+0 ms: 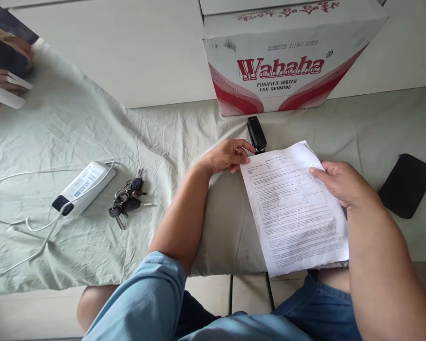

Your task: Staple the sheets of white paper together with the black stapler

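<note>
A printed sheet of paper (294, 203), perhaps more than one layer, is held at a slant over the cloth, its lower edge hanging past the front edge. With thumb and curled fingers my left hand (230, 155) pinches its upper left corner; the index finger reaches to the near end of a black stapler (256, 132). The stapler lies just beyond the paper's top edge. On the paper's right side my right hand (341, 182) grips the edge, thumb on top and the other fingers mostly hidden underneath.
A Wahaha water carton (280, 66) stands behind the stapler. To the left lie a bunch of keys (129, 196) and a white power strip (87, 187) with cables. A black phone-like slab (407, 185) lies at right. Another person's hand (2, 78) holds a dark object at upper left.
</note>
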The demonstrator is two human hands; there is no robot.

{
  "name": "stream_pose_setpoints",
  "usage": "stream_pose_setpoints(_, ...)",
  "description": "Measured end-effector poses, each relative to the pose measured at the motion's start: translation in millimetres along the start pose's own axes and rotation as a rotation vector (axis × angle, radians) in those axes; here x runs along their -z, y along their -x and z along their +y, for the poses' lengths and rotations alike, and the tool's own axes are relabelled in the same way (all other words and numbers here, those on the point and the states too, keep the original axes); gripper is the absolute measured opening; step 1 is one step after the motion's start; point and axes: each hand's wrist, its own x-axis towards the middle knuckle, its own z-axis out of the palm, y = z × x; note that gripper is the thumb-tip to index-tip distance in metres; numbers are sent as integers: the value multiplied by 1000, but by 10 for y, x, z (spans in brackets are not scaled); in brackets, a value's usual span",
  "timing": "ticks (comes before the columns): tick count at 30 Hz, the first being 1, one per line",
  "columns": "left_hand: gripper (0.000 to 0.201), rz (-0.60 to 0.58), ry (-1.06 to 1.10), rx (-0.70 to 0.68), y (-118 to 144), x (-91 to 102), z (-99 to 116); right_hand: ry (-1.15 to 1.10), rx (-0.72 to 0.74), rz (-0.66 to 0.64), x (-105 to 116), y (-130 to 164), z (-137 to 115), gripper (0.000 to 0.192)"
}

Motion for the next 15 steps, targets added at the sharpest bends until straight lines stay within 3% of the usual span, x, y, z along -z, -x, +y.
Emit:
stream_pose_setpoints(6, 31, 120, -1, 15, -73, -67, -24, 50, 74, 36, 66, -62, 63, 35)
stream_pose_setpoints(10, 33, 231, 54, 65, -148, -136, -61, 37, 81, 60, 94, -115, 98, 33)
stream_pose_setpoints(15, 27, 399, -27, 77, -146, -324, 57, 119, 49, 134, 117, -164, 138, 34)
